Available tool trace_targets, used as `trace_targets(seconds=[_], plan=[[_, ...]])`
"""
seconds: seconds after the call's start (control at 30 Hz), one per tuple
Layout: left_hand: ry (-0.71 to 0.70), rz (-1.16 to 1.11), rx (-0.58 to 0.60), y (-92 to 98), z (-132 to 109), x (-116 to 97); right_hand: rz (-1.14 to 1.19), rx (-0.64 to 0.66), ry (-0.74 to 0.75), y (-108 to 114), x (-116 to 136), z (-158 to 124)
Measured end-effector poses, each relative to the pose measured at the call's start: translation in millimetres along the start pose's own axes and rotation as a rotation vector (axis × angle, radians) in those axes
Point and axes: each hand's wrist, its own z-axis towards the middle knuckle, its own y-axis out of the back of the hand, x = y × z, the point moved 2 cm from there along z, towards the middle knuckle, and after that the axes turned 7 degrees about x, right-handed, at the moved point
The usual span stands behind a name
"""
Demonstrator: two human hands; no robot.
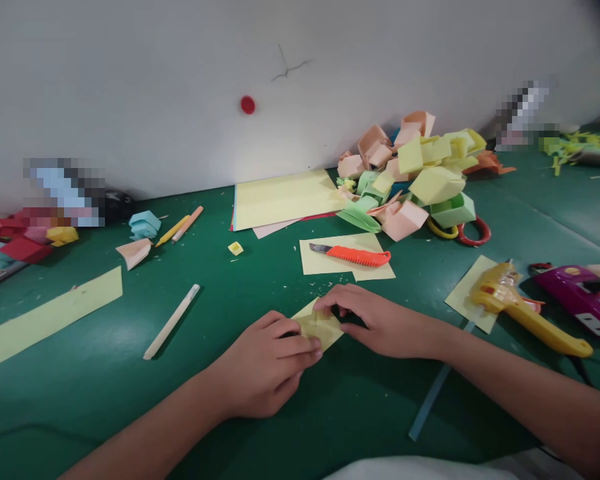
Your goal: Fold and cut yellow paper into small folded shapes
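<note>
A small piece of yellow paper (325,327) lies between my two hands just above the green table. My left hand (273,363) is closed on its near left side, fingers over the top. With the fingertips, my right hand (363,319) pinches the far right edge of the same piece. Part of the paper is hidden under the fingers. Beyond my hands, a cutter knife (357,255) with an orange handle and its blade out rests on a yellow paper scrap (320,267).
A heap of folded paper pieces (415,173) sits at the back right, with scissors (475,232) beneath. A yellow glue gun (530,313) lies right of my right forearm, by a purple device (580,293). Pencils (180,227), a pale stick (173,322) and a paper strip (55,317) are left.
</note>
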Motion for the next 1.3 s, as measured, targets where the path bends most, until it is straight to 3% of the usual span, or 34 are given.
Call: trace_targets(seconds=[0.2, 0.43, 0.8, 1.0, 1.17, 1.3], plan=[[-0.017, 0.020, -0.035, -1.4, -2, 1, -0.079, -0.103, -0.016, -2, -5, -3], [-0.063, 0.044, -0.087, -2.8, -4, 2, -0.344, 0.058, 0.171, -6, 1, -4], [-0.047, -0.001, -0.070, -1.4, -1, 2, -0.362, 0.140, 0.164, 0, 7, -8], [-0.031, 0.031, -0.061, -6.8, 0, 1, -0.448, 0.138, 0.141, -3, 7, -9], [0.103, 0.028, -0.094, -7.5, 4, -7, -0.552, 0.116, 0.158, -7, 9, -8], [0.082, 0.080, -0.150, -5.5, 5, -12, -0.619, 0.069, 0.185, -8, 10, -8]])
